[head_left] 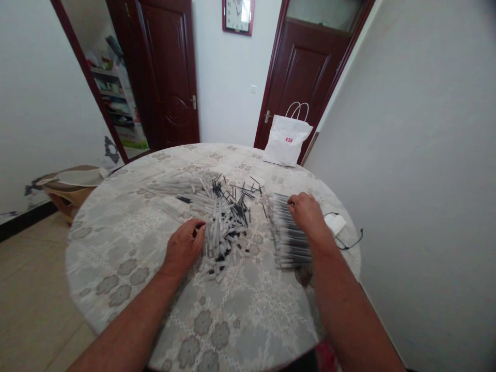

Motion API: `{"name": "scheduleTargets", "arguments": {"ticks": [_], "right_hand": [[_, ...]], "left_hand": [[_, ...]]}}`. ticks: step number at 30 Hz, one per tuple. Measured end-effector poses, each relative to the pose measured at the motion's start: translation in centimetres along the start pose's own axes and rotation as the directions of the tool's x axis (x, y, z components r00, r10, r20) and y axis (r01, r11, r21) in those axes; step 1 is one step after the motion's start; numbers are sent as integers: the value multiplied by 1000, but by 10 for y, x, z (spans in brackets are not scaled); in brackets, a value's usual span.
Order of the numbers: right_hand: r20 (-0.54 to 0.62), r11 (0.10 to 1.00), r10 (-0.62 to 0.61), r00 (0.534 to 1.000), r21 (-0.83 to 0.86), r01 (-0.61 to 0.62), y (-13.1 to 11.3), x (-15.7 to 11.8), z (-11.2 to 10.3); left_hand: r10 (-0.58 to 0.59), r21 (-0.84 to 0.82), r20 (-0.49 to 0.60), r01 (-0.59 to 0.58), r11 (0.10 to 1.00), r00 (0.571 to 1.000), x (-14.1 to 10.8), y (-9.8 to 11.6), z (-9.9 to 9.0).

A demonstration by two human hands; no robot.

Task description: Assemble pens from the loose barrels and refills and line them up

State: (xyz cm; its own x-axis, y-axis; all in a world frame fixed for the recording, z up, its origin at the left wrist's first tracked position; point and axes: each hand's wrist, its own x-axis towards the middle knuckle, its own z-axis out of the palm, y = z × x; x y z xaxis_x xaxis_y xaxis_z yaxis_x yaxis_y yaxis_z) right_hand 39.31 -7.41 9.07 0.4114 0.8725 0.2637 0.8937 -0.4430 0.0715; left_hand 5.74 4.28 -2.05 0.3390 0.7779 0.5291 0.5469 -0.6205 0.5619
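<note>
My left hand point(185, 244) is closed with curled fingers at the near left edge of a loose pile of white pen caps and short pieces point(222, 237). Whatever its fingertips hold, if anything, is hidden. To the right lies a neat row of pens point(284, 232), with pale ends and dark middles, side by side. Over the row's far end, my right hand point(307, 211) is pinched, and a small dark bit shows at its fingertips. Thin black refills point(240, 209) lie scattered behind the caps. Pale, clear tubes point(174, 185) are heaped at the far left of the pile.
A round table with a flowered cloth point(155, 248) bears everything. A white paper bag point(289, 142) stands at its far right edge. Past my right hand lie a white packet point(335, 223) and a thin black cord point(351, 246). A brown box point(73, 186) sits left of the table.
</note>
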Motion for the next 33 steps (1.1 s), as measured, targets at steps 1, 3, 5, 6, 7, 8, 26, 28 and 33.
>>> {"name": "scheduleTargets", "arguments": {"ticks": [1, 3, 5, 6, 7, 8, 26, 28, 33], "right_hand": [[28, 999, 25, 999, -26, -24, 8, 6, 5], [73, 997, 48, 996, -63, -43, 19, 15, 16], [94, 996, 41, 995, -84, -33, 24, 20, 24], [98, 996, 33, 995, -89, -24, 25, 22, 28], [101, 996, 23, 995, -92, -14, 26, 23, 30], [105, 996, 15, 994, -92, -6, 26, 25, 32], [-71, 921, -277, 958, 265, 285, -35, -31, -3], [3, 876, -371, 929, 334, 349, -60, -44, -4], [193, 881, -411, 891, 337, 333, -104, -48, 14]], "left_hand": [[30, 25, 4, -30, 999, 1000, 0, -2, 1], [66, 69, 8, -66, 995, 998, -1, -6, 3], [76, 111, 15, -77, 991, 997, -2, -9, 5], [79, 128, 20, -81, 988, 997, -3, -10, 5], [83, 141, 25, -86, 986, 996, -3, -11, 6], [88, 151, 28, -92, 984, 996, -3, -12, 6], [94, 140, 75, -104, 985, 993, -10, -13, 5], [88, 132, 77, -97, 987, 993, -11, -11, 4], [94, 108, 72, -102, 989, 993, -11, -5, 2]]}}
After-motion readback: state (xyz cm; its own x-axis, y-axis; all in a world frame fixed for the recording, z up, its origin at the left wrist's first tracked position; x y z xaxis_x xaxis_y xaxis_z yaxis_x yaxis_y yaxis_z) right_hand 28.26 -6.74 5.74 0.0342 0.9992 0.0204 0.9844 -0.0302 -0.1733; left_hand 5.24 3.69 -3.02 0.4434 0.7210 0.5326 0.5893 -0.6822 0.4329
